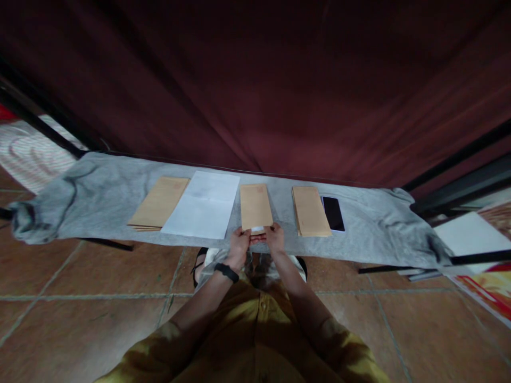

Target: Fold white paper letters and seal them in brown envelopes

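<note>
A brown paper envelope (255, 206) lies in front of me on the cloth-covered surface, its near end held by both hands. My left hand (239, 247), with a black band at the wrist, grips the near left corner. At the near right corner, my right hand (274, 238) pinches the envelope the same way. A bit of white paper (257, 230) shows at the envelope's near end between my thumbs. Left of the envelope lies a stack of white paper sheets (203, 205). Some fingers are hidden beneath the envelope.
A stack of brown envelopes (160, 203) lies at the left, and another envelope stack (311, 211) at the right, beside a dark-screened phone (334, 214). Grey cloth (371, 223) covers the narrow surface. A dark red curtain (255, 106) hangs behind it, with black metal bars (463, 154) at the sides.
</note>
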`<act>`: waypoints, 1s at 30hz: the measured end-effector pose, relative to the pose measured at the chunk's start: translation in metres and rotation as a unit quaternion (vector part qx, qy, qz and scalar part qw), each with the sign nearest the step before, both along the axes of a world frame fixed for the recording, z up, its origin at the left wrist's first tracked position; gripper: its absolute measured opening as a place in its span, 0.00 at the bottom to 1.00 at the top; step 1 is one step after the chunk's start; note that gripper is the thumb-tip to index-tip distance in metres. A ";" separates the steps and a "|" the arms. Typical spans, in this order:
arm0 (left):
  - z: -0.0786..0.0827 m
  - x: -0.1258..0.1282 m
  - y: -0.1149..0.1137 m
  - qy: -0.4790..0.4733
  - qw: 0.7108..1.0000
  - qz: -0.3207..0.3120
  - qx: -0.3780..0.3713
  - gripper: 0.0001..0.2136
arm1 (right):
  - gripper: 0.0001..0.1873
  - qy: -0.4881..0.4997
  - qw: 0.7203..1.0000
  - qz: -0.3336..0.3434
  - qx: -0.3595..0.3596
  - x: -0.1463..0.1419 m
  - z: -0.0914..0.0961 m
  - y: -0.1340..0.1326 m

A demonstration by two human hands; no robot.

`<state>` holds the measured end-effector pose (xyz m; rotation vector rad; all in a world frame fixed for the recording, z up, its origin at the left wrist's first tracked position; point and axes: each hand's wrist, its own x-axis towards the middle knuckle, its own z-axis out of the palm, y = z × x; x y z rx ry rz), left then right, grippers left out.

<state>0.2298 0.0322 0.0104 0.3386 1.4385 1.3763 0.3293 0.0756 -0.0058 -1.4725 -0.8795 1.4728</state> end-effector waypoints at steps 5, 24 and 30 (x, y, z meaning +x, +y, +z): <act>-0.001 0.000 0.001 0.001 1.000 -0.007 -0.004 0.07 | 0.07 0.001 1.000 0.003 0.005 0.002 0.003 -0.002; 0.000 -0.002 0.001 -0.008 1.000 -0.006 0.004 0.07 | 0.06 -0.049 0.998 0.028 0.015 0.002 0.002 -0.001; 0.002 -0.003 0.002 -0.014 1.000 -0.009 -0.005 0.06 | 0.04 -0.069 0.997 0.041 0.022 0.001 0.001 0.000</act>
